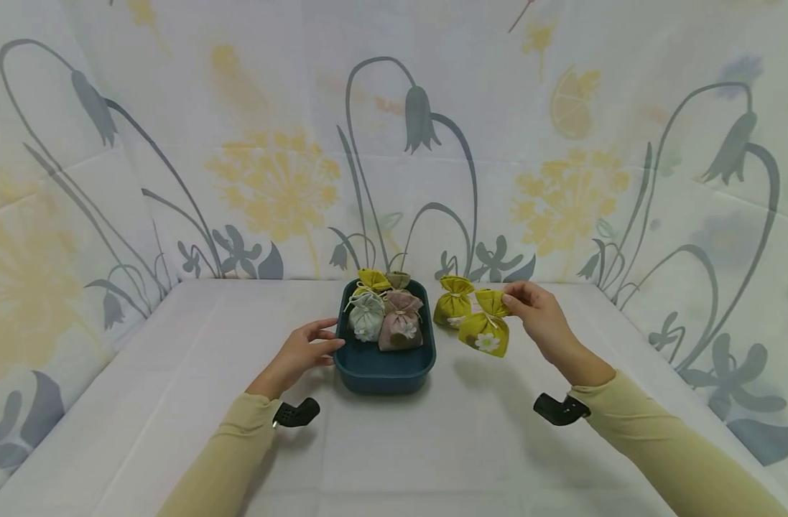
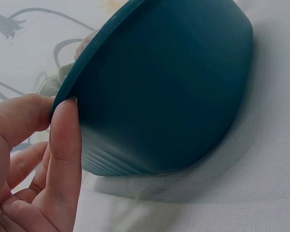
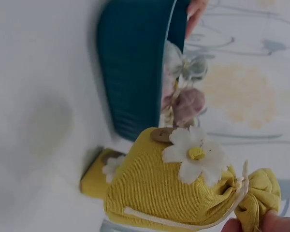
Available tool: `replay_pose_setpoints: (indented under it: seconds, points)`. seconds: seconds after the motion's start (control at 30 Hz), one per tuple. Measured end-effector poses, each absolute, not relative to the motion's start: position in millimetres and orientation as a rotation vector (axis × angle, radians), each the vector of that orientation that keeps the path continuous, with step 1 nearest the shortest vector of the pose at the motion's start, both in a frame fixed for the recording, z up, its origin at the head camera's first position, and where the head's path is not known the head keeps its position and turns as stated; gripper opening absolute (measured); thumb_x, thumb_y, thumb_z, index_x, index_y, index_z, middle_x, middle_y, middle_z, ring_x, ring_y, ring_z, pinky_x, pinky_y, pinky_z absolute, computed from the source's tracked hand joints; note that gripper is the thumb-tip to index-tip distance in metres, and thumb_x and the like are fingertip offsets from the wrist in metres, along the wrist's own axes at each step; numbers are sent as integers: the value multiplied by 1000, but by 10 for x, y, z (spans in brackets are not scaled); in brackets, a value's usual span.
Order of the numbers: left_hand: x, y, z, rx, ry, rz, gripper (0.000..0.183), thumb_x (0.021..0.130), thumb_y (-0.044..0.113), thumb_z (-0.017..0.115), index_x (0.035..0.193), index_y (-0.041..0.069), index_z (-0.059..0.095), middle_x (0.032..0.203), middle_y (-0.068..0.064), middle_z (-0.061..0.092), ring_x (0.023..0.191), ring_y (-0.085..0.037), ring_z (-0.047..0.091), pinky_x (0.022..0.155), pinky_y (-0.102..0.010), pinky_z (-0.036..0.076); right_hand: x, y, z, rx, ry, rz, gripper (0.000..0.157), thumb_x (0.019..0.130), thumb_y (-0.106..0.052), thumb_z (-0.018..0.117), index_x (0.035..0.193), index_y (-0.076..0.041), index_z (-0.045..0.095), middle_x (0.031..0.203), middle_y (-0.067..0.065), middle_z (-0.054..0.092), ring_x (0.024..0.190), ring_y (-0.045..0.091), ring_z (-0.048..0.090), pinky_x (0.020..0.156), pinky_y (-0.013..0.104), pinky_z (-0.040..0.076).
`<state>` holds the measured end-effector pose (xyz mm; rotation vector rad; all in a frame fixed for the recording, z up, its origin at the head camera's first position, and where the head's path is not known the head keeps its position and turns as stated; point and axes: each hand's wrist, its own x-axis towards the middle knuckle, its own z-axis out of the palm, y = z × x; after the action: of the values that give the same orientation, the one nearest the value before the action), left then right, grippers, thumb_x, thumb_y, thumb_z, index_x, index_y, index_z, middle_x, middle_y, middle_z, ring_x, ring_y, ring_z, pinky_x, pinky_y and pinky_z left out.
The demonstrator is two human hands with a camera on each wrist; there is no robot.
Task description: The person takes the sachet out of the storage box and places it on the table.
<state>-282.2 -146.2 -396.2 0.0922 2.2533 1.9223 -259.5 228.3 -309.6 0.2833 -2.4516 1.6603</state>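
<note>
My right hand (image 1: 542, 319) pinches the gathered neck of a yellow drawstring pouch (image 3: 159, 183), which hangs above the table with a white flower and a brown button on its front. Behind it, a second yellow pouch (image 1: 454, 309) stands on the table. My left hand (image 1: 306, 350) grips the left rim of a dark teal bin (image 1: 383, 380) between thumb and finger, as the left wrist view shows. Inside the bin sit a pale green pouch (image 1: 366, 316), a mauve pouch (image 1: 401, 323), another yellow pouch (image 1: 372, 278) and, partly hidden, a brownish one (image 1: 398, 278).
A white cloth covers the table (image 1: 394, 459). Behind and at both sides hangs a curtain (image 1: 394, 179) printed with grey and yellow flowers. Each wrist carries a black camera mount (image 1: 297, 413).
</note>
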Motion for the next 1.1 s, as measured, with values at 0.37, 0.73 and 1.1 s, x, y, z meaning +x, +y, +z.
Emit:
replay_pose_setpoints:
  seconds: [0.37,0.73,1.1]
  points:
    - [-2829,-1464,-3982,88,2273,1913,57,88,11,65,139,6,42,117,-18,50,74,-14,59,70,-28,53,-2838,2559,-3260,213,-2440,1691,22,99,-14,47,106,6,50,93,6,54,83,7,55,77,26,42]
    - [-2839,-1467,-3974,66,2277,1900,57,88,12,66,139,7,42,117,-18,50,75,-14,59,69,-28,52,-3090,2679,-3363,220,-2458,1694,25,100,-12,43,111,10,46,94,2,51,83,3,54,77,18,45]
    - [-2839,-1468,-3960,52,2276,1894,58,88,14,66,140,9,42,118,-18,49,75,-15,59,70,-28,52,-3328,2675,-3477,166,-2533,1593,27,100,-14,44,113,10,48,101,12,53,83,7,53,74,22,44]
